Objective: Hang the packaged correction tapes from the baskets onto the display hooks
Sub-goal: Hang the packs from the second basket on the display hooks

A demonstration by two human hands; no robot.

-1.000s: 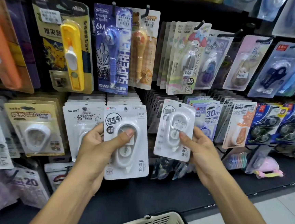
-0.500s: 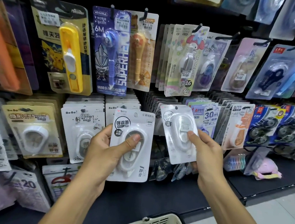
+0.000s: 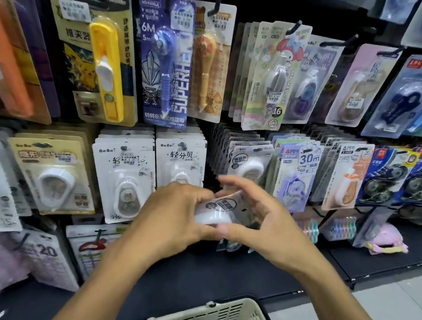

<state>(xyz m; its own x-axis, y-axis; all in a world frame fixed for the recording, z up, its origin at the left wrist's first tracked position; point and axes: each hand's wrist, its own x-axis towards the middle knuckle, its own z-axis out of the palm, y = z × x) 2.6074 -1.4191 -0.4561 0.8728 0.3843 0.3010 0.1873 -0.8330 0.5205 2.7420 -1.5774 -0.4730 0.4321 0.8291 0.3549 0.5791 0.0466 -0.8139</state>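
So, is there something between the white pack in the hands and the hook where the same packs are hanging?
Nothing visible blocks it. Both hands, left and right, hold the white correction tape pack just below and in front of the matching hung pack. Its hook itself cannot be seen.

Left hand (image 3: 174, 215) and right hand (image 3: 258, 215) together grip white correction tape pack (image 3: 219, 210).

Both hands meet at centre: left hand (image 3: 174, 212) clasped, right hand (image 3: 258, 215) fingers spread, forearms converging.
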